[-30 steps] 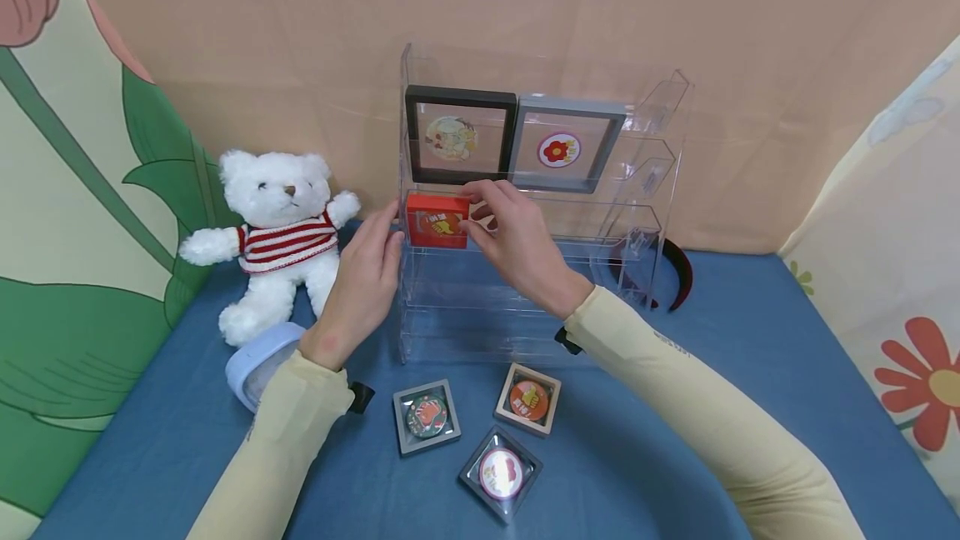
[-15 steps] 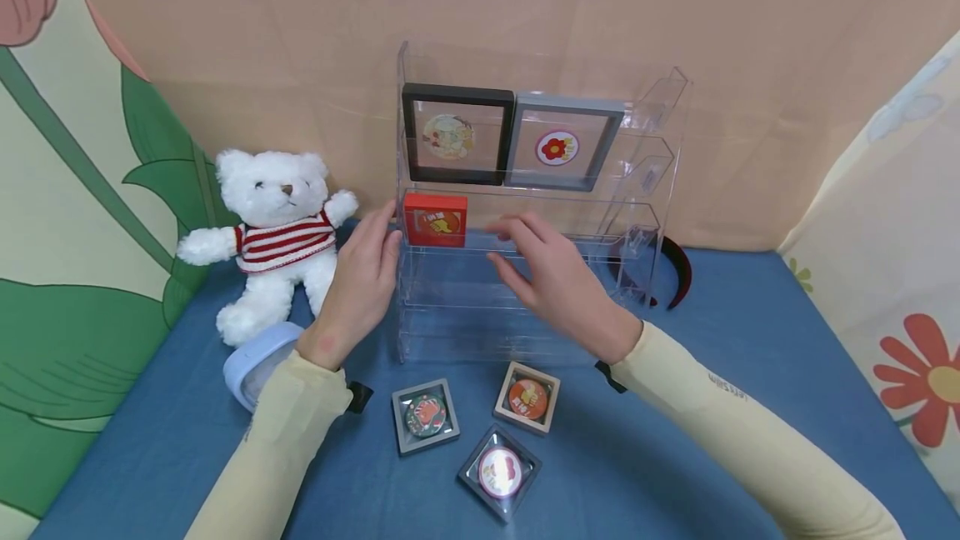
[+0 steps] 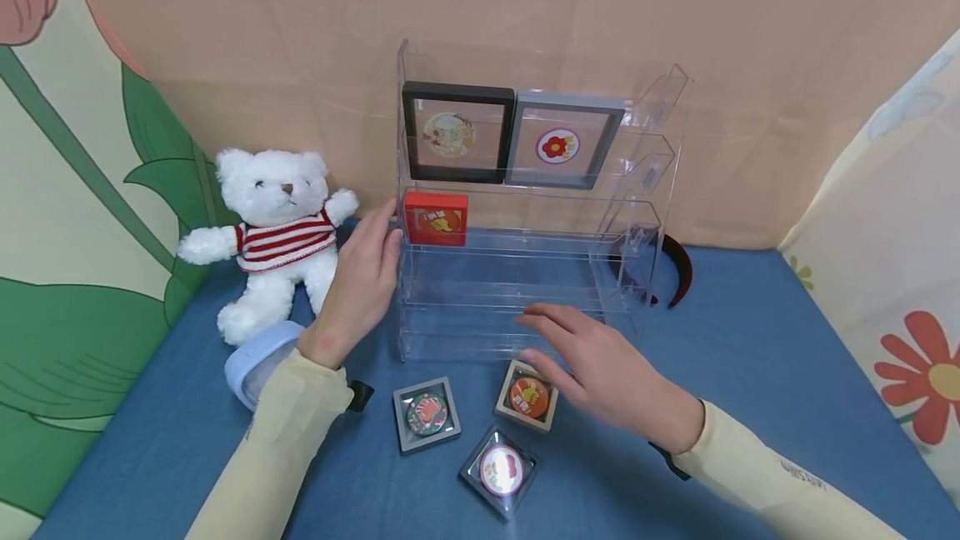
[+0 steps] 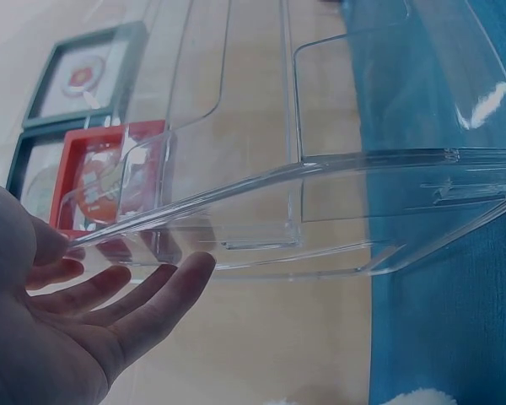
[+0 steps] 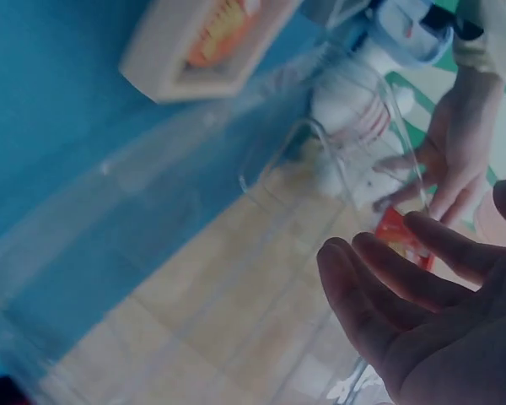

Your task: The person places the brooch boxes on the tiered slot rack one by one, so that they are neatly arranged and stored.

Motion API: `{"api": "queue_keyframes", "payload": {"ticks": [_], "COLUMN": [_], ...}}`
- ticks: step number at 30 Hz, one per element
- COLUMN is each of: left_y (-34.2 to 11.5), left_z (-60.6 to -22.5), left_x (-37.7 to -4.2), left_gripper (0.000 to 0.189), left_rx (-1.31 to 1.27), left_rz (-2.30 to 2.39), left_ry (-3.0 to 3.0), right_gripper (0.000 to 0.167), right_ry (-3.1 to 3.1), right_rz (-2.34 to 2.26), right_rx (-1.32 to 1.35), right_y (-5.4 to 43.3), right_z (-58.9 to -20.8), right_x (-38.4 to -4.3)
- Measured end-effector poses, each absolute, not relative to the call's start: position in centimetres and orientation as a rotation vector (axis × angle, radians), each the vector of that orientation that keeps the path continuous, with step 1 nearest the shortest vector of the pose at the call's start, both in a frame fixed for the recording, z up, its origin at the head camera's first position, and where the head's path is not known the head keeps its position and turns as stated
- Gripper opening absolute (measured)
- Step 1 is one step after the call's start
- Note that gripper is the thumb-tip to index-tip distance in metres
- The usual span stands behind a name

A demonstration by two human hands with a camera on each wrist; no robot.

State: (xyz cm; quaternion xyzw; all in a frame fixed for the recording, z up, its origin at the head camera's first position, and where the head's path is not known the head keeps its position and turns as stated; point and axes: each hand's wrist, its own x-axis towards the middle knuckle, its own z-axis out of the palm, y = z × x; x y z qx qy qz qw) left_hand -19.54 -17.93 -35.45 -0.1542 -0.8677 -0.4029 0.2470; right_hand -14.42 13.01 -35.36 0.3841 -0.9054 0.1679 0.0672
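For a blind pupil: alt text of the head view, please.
A person's left hand touches a clear rack holding a black frame, a grey frame and a red frame; the right hand hovers near three frames on blue cloth. A white teddy sits at left.

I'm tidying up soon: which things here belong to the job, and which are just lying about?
Likely part of the job:
rack, left hand touching it
black frame, large grey frame, red frame, on the rack
beige frame, small grey frame, dark frame, on the cloth

Likely just lying about:
bear
blue-rimmed thing
dark band
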Motion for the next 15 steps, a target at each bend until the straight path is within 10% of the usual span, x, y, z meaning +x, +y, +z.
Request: {"api": "queue_keyframes", "payload": {"ticks": [15], "left_y": [-17.8], "left_z": [-35.3], "left_x": [-19.5], "left_gripper": [0.051], "left_rx": [-0.411], "left_rz": [-1.093], "left_ry": [-2.374], "right_gripper": [0.066], "right_ry": [-2.908], "right_rz": [0.407], "right_rx": [1.063], "right_y": [15.9], "right_z": [-40.3], "right_x": [-12.6]}}
